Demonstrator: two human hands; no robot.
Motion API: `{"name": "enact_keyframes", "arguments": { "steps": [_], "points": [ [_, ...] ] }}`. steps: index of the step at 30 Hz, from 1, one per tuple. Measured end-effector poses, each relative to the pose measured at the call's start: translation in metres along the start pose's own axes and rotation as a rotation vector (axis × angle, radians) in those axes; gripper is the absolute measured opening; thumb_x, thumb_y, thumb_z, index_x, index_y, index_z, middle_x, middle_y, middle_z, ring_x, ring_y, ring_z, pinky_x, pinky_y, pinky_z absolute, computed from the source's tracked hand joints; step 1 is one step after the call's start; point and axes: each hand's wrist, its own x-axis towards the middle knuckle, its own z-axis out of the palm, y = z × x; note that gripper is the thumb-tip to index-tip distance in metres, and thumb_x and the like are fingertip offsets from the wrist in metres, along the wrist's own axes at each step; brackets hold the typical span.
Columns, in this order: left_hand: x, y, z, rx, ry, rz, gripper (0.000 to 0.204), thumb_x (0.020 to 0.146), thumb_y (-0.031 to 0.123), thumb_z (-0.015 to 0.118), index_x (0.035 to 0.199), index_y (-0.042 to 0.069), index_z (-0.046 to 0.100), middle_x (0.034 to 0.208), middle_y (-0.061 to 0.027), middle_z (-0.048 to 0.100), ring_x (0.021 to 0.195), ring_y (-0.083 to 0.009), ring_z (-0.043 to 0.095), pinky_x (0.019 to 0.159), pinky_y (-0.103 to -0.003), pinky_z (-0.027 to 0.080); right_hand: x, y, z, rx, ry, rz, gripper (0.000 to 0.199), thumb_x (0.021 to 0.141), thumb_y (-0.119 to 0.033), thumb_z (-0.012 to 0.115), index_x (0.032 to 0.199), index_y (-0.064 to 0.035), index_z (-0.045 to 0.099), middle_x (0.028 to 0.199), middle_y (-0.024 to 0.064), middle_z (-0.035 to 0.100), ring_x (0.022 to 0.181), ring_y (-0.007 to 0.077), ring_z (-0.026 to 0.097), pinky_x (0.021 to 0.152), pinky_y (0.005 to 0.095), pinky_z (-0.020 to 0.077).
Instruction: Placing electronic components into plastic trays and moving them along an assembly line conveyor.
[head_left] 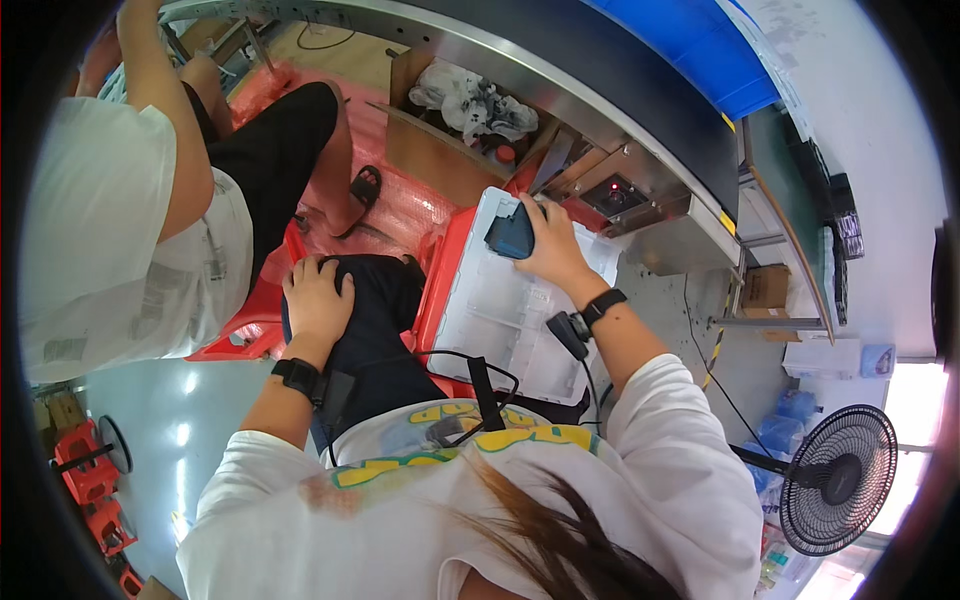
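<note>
My right hand [552, 243] grips a small dark blue block-like piece [511, 236] at the far left corner of a white plastic tray [490, 310]. The fingers curl over its right side, and its exact kind is not clear. Shallow compartments divide the tray, which rests beside my right thigh on something red [432, 290]. My left hand [319, 300] lies with its fingers apart on my dark trousers [372, 318], holding nothing. Both wrists wear black bands, and a black cabled device [569, 334] sits by the right one.
A metal-edged conveyor bench [640, 128] runs across the far side, with a control box [614, 194] under it. Beneath the bench stands a cardboard box [430, 148] holding plastic bags. Another person [130, 230] sits close on my left. A black fan [838, 480] stands at right.
</note>
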Motion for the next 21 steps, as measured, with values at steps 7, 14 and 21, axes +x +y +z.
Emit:
{"name": "enact_keyframes", "arguments": {
  "steps": [7, 14, 21],
  "points": [
    [0.003, -0.003, -0.004, 0.054, 0.023, 0.017, 0.036, 0.082, 0.032, 0.053, 0.108, 0.008, 0.059, 0.116, -0.0116, 0.051, 0.113, -0.0299, 0.044, 0.096, -0.045, 0.031, -0.049, 0.035, -0.017, -0.011, 0.044, 0.102, 0.092, 0.05, -0.02, 0.074, 0.132, -0.0082, 0.036, 0.113, 0.0234, 0.043, 0.106, 0.04, 0.045, 0.091, 0.0458, 0.0376],
    [0.016, 0.023, 0.007, -0.086, 0.014, 0.304, 0.035, 0.077, 0.024, 0.061, 0.107, 0.007, 0.057, 0.117, -0.016, 0.049, 0.112, -0.0339, 0.043, 0.094, -0.047, 0.033, -0.052, 0.069, -0.028, 0.078, -0.183, 0.381, 0.094, 0.052, -0.02, 0.073, 0.134, -0.0102, 0.031, 0.11, 0.0289, 0.051, 0.098, 0.0423, 0.053, 0.086, 0.0425, 0.043],
    [0.065, 0.153, 0.042, -0.307, -0.051, 0.873, 0.036, 0.077, 0.009, 0.058, 0.112, 0.005, 0.055, 0.125, -0.0145, 0.046, 0.116, -0.0313, 0.043, 0.095, -0.043, 0.035, -0.071, 0.073, -0.027, -0.144, -0.056, 0.238, 0.091, 0.051, -0.02, 0.073, 0.133, -0.0072, 0.034, 0.105, 0.0249, 0.052, 0.097, 0.0406, 0.052, 0.087, 0.0418, 0.0422]
  ]
}}
